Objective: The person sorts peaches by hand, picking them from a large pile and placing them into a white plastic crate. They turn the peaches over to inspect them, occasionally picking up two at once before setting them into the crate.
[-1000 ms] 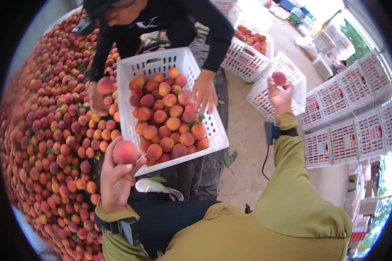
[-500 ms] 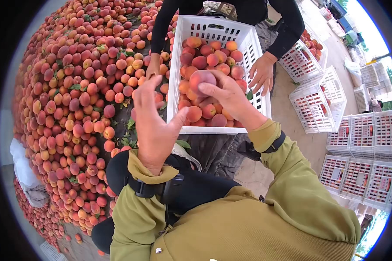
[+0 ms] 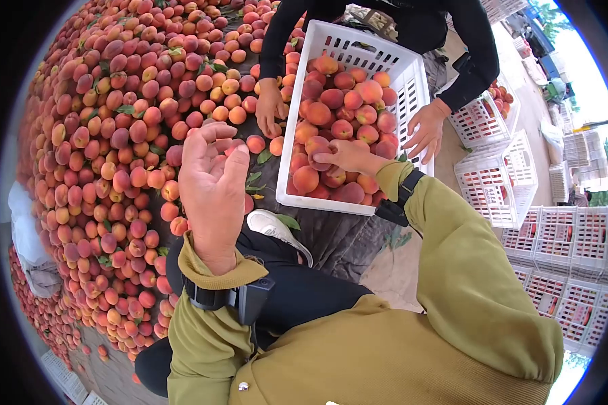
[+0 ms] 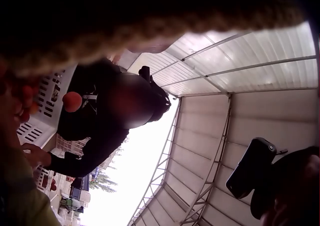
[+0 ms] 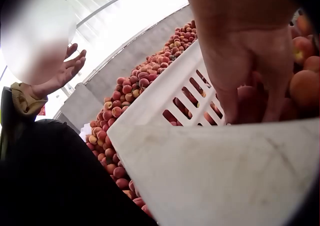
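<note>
My right hand (image 3: 352, 157) reaches down into a white slotted crate (image 3: 359, 207) and grips a peach (image 3: 317, 145) among the others there. In the right wrist view its fingers go down around that peach (image 5: 250, 103), just inside the crate wall. My left hand (image 3: 213, 185) is raised left of the crate, its palm up and fingers loosely bent. From the right wrist view the left hand (image 5: 65, 76) holds nothing. A single peach (image 4: 72, 102) shows against the other person's dark clothes in the left wrist view.
A large heap of peaches (image 3: 115, 169) spreads on the left. Opposite, another person's hands (image 3: 270, 108) flank the crate. More white crates (image 3: 486, 185) stand at right, several of them stacked. A white shoe (image 3: 277, 229) lies just below the crate.
Earlier each of my hands held a peach. My right hand has come left and lowered its peach into the crate. The left hand no longer holds one. The head view has turned.
</note>
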### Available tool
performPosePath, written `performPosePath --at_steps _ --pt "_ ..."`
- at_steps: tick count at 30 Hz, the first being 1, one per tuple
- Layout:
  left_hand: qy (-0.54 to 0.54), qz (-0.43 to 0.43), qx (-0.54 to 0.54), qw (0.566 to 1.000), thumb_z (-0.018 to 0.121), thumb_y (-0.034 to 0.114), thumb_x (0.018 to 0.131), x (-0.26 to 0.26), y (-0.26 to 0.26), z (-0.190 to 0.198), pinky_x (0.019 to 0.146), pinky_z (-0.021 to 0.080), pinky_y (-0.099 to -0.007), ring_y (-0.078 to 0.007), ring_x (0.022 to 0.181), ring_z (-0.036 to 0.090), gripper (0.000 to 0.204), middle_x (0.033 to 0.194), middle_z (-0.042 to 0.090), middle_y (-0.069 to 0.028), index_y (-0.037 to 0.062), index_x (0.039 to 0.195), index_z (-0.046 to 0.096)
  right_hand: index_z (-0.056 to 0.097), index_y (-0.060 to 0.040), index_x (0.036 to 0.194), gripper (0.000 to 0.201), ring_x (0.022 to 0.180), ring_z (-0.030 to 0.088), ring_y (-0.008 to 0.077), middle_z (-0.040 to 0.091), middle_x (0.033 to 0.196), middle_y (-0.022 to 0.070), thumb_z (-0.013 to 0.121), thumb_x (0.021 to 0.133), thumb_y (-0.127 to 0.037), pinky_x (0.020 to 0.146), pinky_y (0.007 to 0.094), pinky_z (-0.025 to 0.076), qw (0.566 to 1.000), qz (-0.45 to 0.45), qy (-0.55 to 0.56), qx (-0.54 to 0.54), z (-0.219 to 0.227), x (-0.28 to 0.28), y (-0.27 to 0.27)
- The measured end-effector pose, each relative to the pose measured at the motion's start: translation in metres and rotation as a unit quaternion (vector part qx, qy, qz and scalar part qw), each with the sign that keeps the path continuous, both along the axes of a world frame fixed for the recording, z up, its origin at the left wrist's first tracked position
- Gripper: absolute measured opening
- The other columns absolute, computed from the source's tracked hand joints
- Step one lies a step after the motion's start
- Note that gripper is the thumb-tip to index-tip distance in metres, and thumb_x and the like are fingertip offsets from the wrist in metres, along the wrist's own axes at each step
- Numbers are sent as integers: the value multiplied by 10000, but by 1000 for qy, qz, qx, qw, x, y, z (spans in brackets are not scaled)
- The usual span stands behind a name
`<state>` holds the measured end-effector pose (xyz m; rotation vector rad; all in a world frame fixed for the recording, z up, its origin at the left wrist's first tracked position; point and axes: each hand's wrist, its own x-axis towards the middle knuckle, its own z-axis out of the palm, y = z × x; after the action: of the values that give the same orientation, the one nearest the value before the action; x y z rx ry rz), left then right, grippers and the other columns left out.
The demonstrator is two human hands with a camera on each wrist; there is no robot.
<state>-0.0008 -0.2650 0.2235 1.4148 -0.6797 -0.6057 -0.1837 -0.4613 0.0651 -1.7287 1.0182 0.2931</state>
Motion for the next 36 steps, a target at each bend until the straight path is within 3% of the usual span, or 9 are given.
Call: performPosePath --at_steps 2,6,12,17,21,24,26,30,36 --pt "8 4 -15 1000 573 3 833 0 -1 -2 768 434 -219 -85 898 524 232 985 561 -57 -2 1063 537 519 -15 1130 556 671 615 184 618 850 92 669 809 -443 599 303 500 984 -65 -65 156 -9 6 4" --pt "44 6 -14 999 570 -34 825 -3 -2 2 793 464 -233 -100 909 508 175 1016 498 -45 -21 997 540 479 -2 1101 521 621 550 139 560 765 71 660 833 -411 500 278 460 997 -51 26 57 -16 18 24" --pt "68 150 -139 977 580 -16 836 49 35 19 747 494 -235 -115 846 582 152 1012 579 -77 -11 988 579 471 23 1146 581 1032 541 382 516 1140 238 728 709 -263 819 450 464 901 199 127 -363 22 2 39" --pt "-25 317 27 948 546 58 869 135 127 -30 705 483 -212 -97 734 595 127 895 590 -48 -5 976 572 516 -69 1116 429 939 587 278 547 1043 123 696 757 -219 725 387 504 894 173 9 -412 81 7 61" --pt "104 320 126 933 524 37 847 137 176 -123 623 456 -188 -93 662 544 123 799 560 -26 3 963 546 544 -29 1099 342 806 587 198 574 980 114 664 791 -115 704 317 488 948 44 -166 -267 129 55 103" --pt "230 244 95 937 547 51 860 117 180 -164 666 504 -236 -123 741 576 128 852 577 -49 -2 977 551 540 -16 1100 308 749 574 139 568 970 91 634 821 -104 606 283 482 948 -11 -295 -115 104 114 136" --pt "253 228 100 935 552 58 865 105 170 -145 696 512 -253 -132 776 582 135 865 579 -56 -4 985 553 522 -30 1127 399 903 585 257 559 1033 169 640 796 -220 778 375 478 958 12 -279 -63 63 167 147" --pt "158 252 75 952 547 99 888 110 188 -50 855 489 -303 -172 947 584 179 1035 588 -102 -6 1033 544 522 -17 1108 455 1106 462 359 525 1102 206 647 750 -269 913 450 399 960 60 -76 -263 -25 253 123" --pt "48 219 65 972 495 73 883 121 221 43 813 486 -317 -160 932 545 118 1046 527 -100 14 982 518 545 -97 1144 423 1146 444 336 476 1216 180 620 773 -285 936 448 371 907 -48 205 -365 -107 285 60"
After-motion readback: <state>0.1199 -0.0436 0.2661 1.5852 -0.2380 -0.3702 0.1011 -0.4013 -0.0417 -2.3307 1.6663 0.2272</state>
